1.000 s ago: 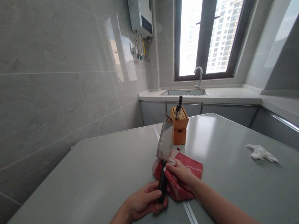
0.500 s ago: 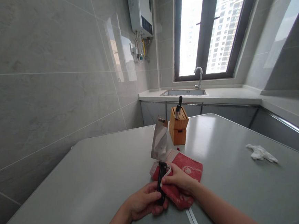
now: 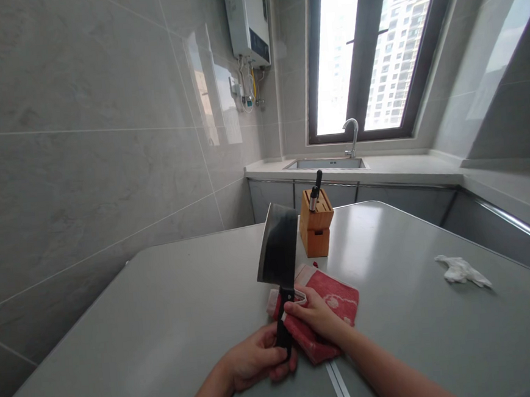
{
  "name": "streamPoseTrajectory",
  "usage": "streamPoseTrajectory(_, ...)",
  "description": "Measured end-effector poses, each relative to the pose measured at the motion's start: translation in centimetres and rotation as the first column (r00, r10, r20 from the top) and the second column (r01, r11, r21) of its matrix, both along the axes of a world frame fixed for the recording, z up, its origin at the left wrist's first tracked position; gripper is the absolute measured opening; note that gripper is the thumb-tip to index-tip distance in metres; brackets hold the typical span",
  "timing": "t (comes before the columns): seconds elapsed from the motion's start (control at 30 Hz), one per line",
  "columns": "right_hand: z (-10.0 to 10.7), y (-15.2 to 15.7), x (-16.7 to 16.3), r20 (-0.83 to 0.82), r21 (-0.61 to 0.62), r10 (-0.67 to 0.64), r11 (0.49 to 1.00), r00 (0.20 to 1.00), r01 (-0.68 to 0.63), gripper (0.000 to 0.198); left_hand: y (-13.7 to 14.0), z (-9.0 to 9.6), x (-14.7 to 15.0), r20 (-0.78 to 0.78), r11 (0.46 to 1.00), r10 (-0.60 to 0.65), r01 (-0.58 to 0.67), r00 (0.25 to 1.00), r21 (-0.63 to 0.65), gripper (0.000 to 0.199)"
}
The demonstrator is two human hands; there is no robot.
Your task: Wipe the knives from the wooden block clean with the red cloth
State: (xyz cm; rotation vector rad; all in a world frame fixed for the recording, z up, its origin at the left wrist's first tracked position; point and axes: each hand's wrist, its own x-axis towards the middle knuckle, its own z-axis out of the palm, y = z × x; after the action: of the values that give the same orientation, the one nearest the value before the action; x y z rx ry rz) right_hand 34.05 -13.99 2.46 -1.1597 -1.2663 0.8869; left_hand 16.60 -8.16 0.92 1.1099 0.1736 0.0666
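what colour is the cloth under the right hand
Red with a pale pattern and edge: the cloth, under the right hand, head view.

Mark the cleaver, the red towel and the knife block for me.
cleaver (image 3: 278, 246): head view, middle of the blade.
red towel (image 3: 341, 295): head view, flat part right of the hand.
knife block (image 3: 316, 228): head view, front face.

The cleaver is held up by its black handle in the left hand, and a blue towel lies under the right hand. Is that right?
Not quite: the towel is red, not blue, as the head view shows. The rest holds: the left hand has the cleaver up by its black handle, and the right hand rests on the towel.
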Motion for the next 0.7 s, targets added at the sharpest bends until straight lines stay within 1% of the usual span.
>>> streamPoseTrajectory(0.17,0.16,0.06,0.12,0.041,0.011,-0.054,0.999,0.998,0.053,0.032,-0.24,0.43,0.13,-0.003,0.999,0.005,-0.005,1.0,0.038,0.028)
streamPoseTrajectory(0.37,0.19,0.11,0.1,-0.001,0.002,-0.061,0.998,0.998,0.061,0.036,-0.31,0.28,0.26,-0.017,0.996,0.007,-0.005,1.0,0.085,0.031)
streamPoseTrajectory(0.57,0.29,0.2,0.16,-0.124,-0.091,-0.142,0.987,0.982,0.132,0.045,-0.36,0.59,0.18,-0.044,0.998,0.001,0.002,0.999,0.066,0.034)
streamPoseTrajectory(0.7,0.28,0.36,0.17,-0.243,-0.119,-0.148,0.985,0.959,0.122,0.045,-0.32,0.69,0.1,-0.063,0.998,-0.024,0.027,0.998,0.05,0.032)
